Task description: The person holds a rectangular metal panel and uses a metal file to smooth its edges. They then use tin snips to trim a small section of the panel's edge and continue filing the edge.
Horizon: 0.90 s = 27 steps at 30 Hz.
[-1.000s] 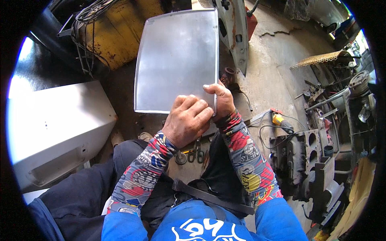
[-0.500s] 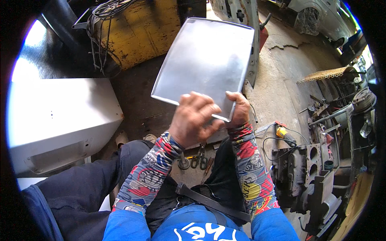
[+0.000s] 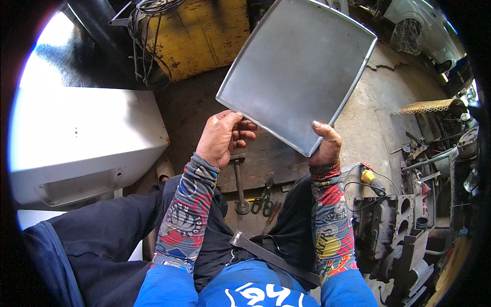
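Observation:
A grey sheet-metal panel (image 3: 299,71) with narrow turned-up edges is held up, tilted, in front of me. My right hand (image 3: 326,145) grips its near right corner, thumb on the upper face and fingers beneath. At the near left edge, the thumb and forefinger of my left hand (image 3: 223,137) pinch the rim, while its other fingers curl loosely below. Under the hands, a hammer (image 3: 238,179) lies on the floor beside black-handled snips (image 3: 266,197) and a screwdriver (image 3: 272,214). A dark flat strip with a metal end (image 3: 276,261) rests across my lap.
To the left stands a large white metal panel (image 3: 87,128). Behind it is a scuffed yellow box (image 3: 199,38) with cables coiled on top. A yellow corded power tool (image 3: 372,180), an engine block (image 3: 381,222) and scrap metal crowd the right. A car (image 3: 429,30) stands far right.
The panel has moved up and right and tilted differently, its right corner still in my right hand. My left hand has moved left and turned, now pinching the near left rim.

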### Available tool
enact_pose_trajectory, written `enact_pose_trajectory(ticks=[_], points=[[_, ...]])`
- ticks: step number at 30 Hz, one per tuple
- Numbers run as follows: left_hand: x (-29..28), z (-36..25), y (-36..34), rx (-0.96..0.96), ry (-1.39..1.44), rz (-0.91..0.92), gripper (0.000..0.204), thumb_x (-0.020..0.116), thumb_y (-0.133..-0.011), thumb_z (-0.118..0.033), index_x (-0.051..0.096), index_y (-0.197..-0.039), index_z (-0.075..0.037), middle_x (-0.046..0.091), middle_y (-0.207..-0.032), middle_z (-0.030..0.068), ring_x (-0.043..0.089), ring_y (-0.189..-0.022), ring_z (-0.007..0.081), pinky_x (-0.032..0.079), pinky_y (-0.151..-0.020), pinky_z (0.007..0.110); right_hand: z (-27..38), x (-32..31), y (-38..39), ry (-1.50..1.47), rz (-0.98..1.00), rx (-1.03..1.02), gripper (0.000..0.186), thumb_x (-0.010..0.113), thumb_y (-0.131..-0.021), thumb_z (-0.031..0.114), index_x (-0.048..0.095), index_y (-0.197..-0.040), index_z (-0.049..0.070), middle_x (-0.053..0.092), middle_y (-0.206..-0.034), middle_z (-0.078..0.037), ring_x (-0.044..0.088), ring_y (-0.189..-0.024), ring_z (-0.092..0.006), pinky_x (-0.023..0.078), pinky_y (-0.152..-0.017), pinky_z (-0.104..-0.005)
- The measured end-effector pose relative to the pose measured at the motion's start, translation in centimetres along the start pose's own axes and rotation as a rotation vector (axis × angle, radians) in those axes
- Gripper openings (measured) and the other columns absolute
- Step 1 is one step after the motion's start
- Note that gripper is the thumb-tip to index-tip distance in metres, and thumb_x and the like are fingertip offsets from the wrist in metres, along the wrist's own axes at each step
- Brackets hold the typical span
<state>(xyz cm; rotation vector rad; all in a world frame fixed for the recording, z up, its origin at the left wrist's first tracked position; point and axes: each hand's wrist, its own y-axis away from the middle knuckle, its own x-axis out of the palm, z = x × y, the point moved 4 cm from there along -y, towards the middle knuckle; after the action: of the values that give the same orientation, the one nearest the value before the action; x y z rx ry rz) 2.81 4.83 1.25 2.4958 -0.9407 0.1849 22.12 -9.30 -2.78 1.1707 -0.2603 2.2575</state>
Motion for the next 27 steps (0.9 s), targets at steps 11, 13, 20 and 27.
enact_pose_trajectory(ticks=[11, 13, 20, 27], points=[[-0.3, -0.5, -0.8, 0.091, -0.006, -0.134, 0.024, 0.058, -0.094, -0.024, 0.062, -0.104, -0.003, 0.066, -0.089, 0.0054, 0.065, -0.072, 0.0157, 0.047, -0.058, 0.029, -0.1, 2.1, 1.3, 0.02, 0.176, -0.059, 0.048, 0.064, -0.072, -0.002, 0.058, -0.119, 0.001, 0.064, -0.108, -0.01, 0.064, -0.101, -0.0278, 0.051, -0.093, -0.0441], [-0.5, -0.7, -0.8, 0.085, -0.01, -0.156, 0.025, 0.058, -0.093, -0.024, 0.062, -0.105, -0.001, 0.066, -0.088, 0.0063, 0.066, -0.07, 0.0159, 0.048, -0.057, 0.029, -0.5, 2.0, 1.3, 0.037, 0.181, -0.032, 0.05, 0.064, -0.071, -0.002, 0.057, -0.121, 0.002, 0.064, -0.111, -0.009, 0.062, -0.104, -0.0276, 0.05, -0.094, -0.044], [-1.1, -1.4, -0.6, 0.138, -0.037, -0.241, 0.03, 0.061, -0.094, -0.028, 0.063, -0.101, 0.0, 0.067, -0.083, 0.0073, 0.066, -0.067, 0.017, 0.05, -0.056, 0.03, -1.6, 2.2, 1.5, 0.052, 0.212, 0.006, 0.056, 0.063, -0.07, -0.003, 0.054, -0.125, 0.001, 0.061, -0.117, -0.01, 0.057, -0.113, -0.0299, 0.045, -0.1, -0.0435], [-0.8, -1.9, -0.7, 0.17, -0.043, -0.261, 0.029, 0.06, -0.093, -0.026, 0.063, -0.103, 0.001, 0.068, -0.084, 0.0084, 0.066, -0.067, 0.0172, 0.051, -0.059, 0.029, -1.4, 1.6, 0.8, -0.131, 0.289, 0.068, 0.044, 0.055, -0.074, -0.007, 0.056, -0.118, -0.003, 0.059, -0.121, -0.015, 0.055, -0.117, -0.0328, 0.041, -0.108, -0.0486]])
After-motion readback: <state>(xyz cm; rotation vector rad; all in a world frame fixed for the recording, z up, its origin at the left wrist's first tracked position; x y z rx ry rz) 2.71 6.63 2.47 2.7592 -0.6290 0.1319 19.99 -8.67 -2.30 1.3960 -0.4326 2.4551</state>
